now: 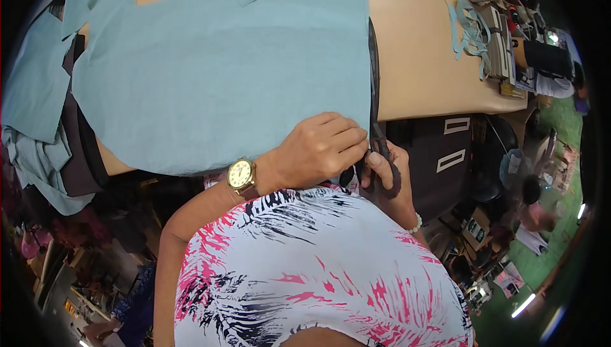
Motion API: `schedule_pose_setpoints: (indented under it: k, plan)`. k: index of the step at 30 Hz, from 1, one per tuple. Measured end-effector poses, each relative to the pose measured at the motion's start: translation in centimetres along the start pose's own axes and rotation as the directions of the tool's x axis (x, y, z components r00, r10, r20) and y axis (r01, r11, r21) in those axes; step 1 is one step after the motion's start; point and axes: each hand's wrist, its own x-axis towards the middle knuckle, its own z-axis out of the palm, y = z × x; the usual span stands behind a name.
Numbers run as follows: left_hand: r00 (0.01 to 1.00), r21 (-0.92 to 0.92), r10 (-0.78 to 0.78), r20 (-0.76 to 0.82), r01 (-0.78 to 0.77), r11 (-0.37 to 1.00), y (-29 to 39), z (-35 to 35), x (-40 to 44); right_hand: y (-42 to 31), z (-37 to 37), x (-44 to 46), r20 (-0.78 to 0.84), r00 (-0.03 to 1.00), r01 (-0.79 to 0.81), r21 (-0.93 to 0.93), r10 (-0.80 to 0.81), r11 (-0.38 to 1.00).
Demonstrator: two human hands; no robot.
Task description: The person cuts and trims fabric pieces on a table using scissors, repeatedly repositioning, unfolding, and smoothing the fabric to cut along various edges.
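Note:
A large light blue fabric piece [223, 73] lies spread on the tan table, its right edge straight and its left side curved. My left hand [328, 146], with a watch on the wrist, has its fingers curled closed at the fabric's lower right corner; the fingertips are partly hidden. Just right of it, my right hand [401, 165] grips dark-handled scissors [391, 181], thumb through a loop. The scissors point away from me along the fabric's right edge. A narrow dark strip [374, 67] shows beside that edge; whether it is blade or dark cloth, I cannot tell.
More light blue pieces [35, 79] and dark cloth [79, 127] hang over the table's left side. Thin blue fabric strips [471, 32] and a stack of books or boxes [496, 38] sit at the far right of the table [426, 60]. Dark panels [433, 169] stand below its right edge.

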Motion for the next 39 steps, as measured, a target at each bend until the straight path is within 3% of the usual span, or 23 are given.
schedule_pose_setpoints:
  k: [27,30,36,39]
  plan:
    - [0.999,-0.021,0.002,0.046,-0.001,1.000,-0.2,0.1,-0.2,0.5,0.1,-0.5,-0.048,0.995,-0.082,0.035,0.083,0.996]
    - [0.983,-0.073,-0.010,0.181,0.024,0.997,-0.8,-0.8,0.3,0.3,0.3,-0.6,-0.066,0.991,-0.113,0.017,0.114,0.993]
    - [0.973,0.359,-0.231,0.029,0.206,0.911,-5.4,-2.0,3.9,-0.1,0.5,-0.7,-0.043,0.992,-0.119,0.010,0.119,0.993]
    - [0.960,0.431,-0.267,0.084,0.207,0.878,-7.2,-0.9,3.4,0.1,0.2,-0.8,-0.032,0.993,-0.114,0.000,0.114,0.994]
